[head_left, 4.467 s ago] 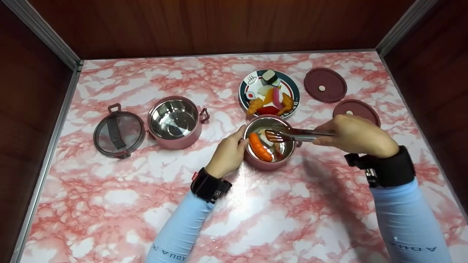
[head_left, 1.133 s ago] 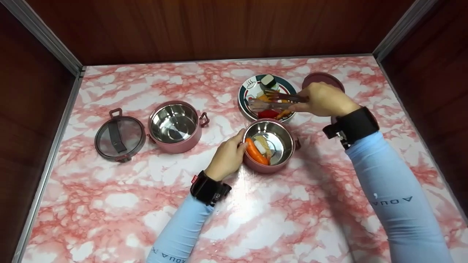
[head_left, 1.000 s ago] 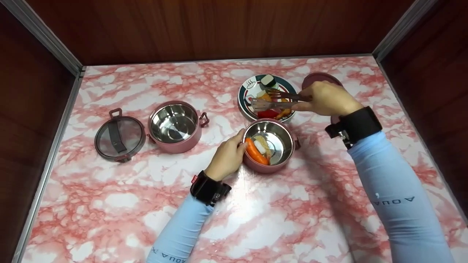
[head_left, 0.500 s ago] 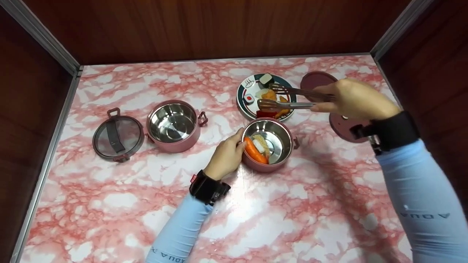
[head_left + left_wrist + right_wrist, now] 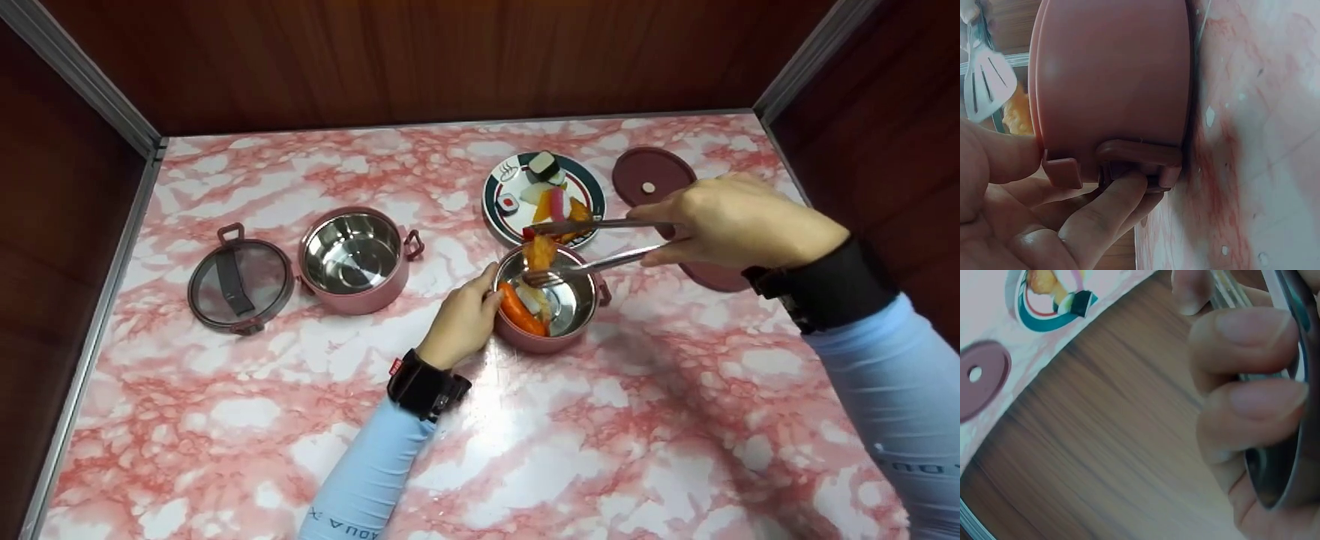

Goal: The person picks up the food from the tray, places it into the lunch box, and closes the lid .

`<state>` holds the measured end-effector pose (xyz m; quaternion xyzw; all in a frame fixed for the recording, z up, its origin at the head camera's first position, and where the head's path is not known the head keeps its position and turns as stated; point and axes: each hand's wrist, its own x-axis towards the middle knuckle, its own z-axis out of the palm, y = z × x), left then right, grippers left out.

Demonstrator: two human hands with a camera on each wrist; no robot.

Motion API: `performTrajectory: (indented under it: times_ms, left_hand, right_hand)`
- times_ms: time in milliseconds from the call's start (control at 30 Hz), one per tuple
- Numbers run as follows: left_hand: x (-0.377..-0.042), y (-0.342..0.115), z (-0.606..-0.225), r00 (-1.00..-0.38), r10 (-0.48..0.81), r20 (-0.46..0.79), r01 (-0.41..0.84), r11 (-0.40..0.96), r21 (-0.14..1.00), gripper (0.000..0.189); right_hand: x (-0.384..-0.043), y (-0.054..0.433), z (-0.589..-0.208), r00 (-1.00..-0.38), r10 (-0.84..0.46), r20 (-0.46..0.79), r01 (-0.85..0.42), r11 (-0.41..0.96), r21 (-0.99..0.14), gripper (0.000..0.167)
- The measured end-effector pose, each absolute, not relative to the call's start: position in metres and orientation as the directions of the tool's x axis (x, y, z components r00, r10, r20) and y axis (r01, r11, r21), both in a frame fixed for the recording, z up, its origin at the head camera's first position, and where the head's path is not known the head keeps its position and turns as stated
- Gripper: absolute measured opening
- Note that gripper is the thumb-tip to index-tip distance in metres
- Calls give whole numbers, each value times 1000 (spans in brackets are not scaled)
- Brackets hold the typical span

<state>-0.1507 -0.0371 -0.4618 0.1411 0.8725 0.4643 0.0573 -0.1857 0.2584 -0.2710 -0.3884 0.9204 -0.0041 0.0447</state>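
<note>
My left hand holds the side handle of a small pink pot, fingers hooked through it in the left wrist view. An orange sausage and pale food pieces lie along the pot's left inside. In my right hand are metal tongs, their slotted ends over the pot's opening. Between those ends hangs a golden fried piece, just above the rim. The right wrist view shows fingers wrapped around the tongs' handle. Behind the pot, a plate bears sushi and other food.
A second pink pot with a bare steel inside stands to the left. Beside it lies a lid with a clear top and strap. Two dark red lids lie at the right, one partly behind my right hand. Wooden walls enclose the table.
The tongs have come from the plate toward me, over the pot, with the fried piece now between their ends. Earlier they lifted out of the pot and went to the plate. My left hand stays put.
</note>
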Motion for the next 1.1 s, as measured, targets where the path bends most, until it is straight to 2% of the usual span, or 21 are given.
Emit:
performTrajectory:
  times_ms: [367, 533, 733, 833, 1100]
  left_hand:
    - [-151, -36, -462, -957, 290, 23, 182, 536, 824, 52]
    - [-150, -37, -462, -957, 287, 30, 188, 542, 819, 52]
    - [-150, -37, -460, -958, 286, 29, 188, 544, 818, 52]
    - [-150, -37, -460, -958, 286, 23, 181, 542, 820, 52]
    - [-150, -38, -460, -957, 289, 10, 172, 540, 824, 53]
  right_hand:
    - [-178, 250, -269, -692, -690, -211, -718, 688, 104, 39]
    - [-176, 250, -274, -677, -714, -182, -736, 661, 143, 39]
    - [-175, 244, -282, -595, -798, -90, -796, 571, 199, 37]
    - [-176, 238, -285, -570, -817, -83, -810, 542, 223, 37]
    - [-179, 232, -290, -564, -817, -123, -822, 540, 179, 36]
